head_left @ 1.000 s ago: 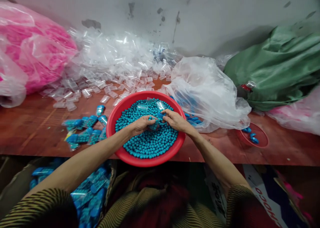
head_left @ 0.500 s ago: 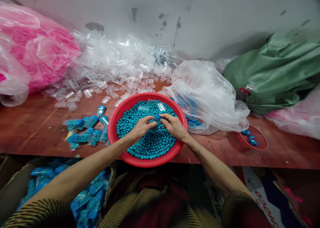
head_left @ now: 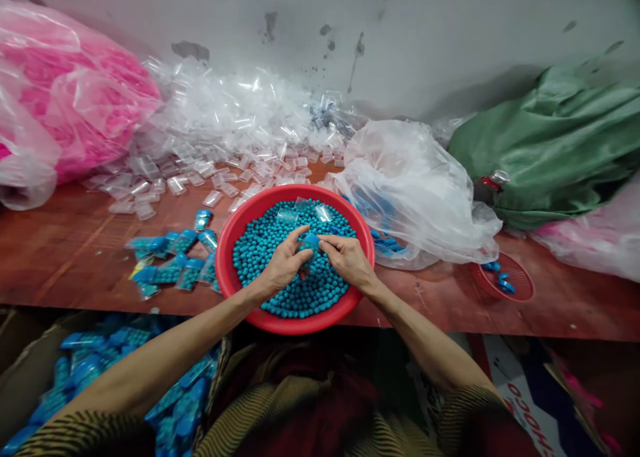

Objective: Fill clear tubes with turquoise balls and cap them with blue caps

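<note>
Over a red basin (head_left: 227, 257) full of round blue beads (head_left: 295, 303), both hands meet at a small clear plastic bottle with a blue cap (head_left: 311, 241). My left hand (head_left: 284, 265) has thumb and fingers around the bottle's body, which is largely hidden. From the other side, the fingertips of my right hand (head_left: 349, 260) press together at the edge of the cap. Several clear empty bottles (head_left: 323, 213) rest on the beads at the basin's far side. To the left, filled blue-capped bottles (head_left: 187, 273) lie on the red tabletop (head_left: 75, 257).
Clear empty bottles (head_left: 235, 123) are heaped along the wall. A pink-filled bag (head_left: 75, 97) stands left; a white plastic bag (head_left: 415, 183) with blue caps and a green sack (head_left: 550, 150) lie right. A small red basket (head_left: 523, 285) holds caps. Below, a box contains filled bottles (head_left: 180, 403).
The bottle has tilted so its blue cap shows more towards me. My left index finger has lifted and spread from the thumb, while my right fingers have shifted slightly down.
</note>
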The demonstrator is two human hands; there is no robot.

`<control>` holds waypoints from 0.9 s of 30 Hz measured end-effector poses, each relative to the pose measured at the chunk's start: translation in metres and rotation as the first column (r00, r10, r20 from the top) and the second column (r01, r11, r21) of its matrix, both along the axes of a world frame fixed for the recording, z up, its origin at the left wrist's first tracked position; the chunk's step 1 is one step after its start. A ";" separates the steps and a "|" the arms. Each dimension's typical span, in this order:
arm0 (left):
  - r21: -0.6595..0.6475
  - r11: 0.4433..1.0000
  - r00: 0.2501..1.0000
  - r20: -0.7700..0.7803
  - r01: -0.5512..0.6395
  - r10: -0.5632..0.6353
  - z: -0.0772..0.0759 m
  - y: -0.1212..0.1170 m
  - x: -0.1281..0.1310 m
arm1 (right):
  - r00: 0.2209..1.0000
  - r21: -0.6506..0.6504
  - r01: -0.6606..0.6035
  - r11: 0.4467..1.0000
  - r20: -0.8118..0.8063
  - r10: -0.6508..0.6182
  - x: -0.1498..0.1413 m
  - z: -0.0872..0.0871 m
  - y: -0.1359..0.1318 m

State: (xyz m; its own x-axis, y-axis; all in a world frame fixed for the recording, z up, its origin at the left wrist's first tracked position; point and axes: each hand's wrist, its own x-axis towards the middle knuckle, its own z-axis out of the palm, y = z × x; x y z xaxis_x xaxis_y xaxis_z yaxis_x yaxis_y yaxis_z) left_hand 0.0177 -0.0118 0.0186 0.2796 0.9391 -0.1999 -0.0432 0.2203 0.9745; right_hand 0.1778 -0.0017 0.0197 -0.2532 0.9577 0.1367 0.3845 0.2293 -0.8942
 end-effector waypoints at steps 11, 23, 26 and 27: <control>-0.025 1.000 0.997 -0.072 0.012 -0.013 0.005 -0.007 0.003 | 0.959 -0.324 -0.223 0.920 -0.244 0.147 0.013 -0.006 0.007; -0.039 0.999 0.990 -0.136 0.019 -0.024 0.009 -0.004 0.002 | 0.920 -0.373 -0.090 0.923 -0.386 -0.066 0.003 -0.010 -0.003; -0.071 0.997 0.992 -0.124 0.030 -0.039 0.010 -0.004 0.003 | 0.889 -0.383 -0.096 0.919 -0.447 -0.094 0.002 -0.012 -0.005; -0.072 0.997 0.992 -0.122 0.029 -0.038 0.010 -0.005 0.003 | 0.888 -0.383 -0.101 0.918 -0.451 -0.091 0.002 -0.013 -0.005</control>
State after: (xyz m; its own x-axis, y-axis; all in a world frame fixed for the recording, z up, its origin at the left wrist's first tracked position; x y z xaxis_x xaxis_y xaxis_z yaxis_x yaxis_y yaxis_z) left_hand 0.0210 -0.0166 0.0283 0.2799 0.9120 -0.2998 0.0853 0.2874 0.9540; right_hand 0.1793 -0.0071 0.0071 -0.2597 0.9552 -0.1421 -0.0837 -0.1688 -0.9821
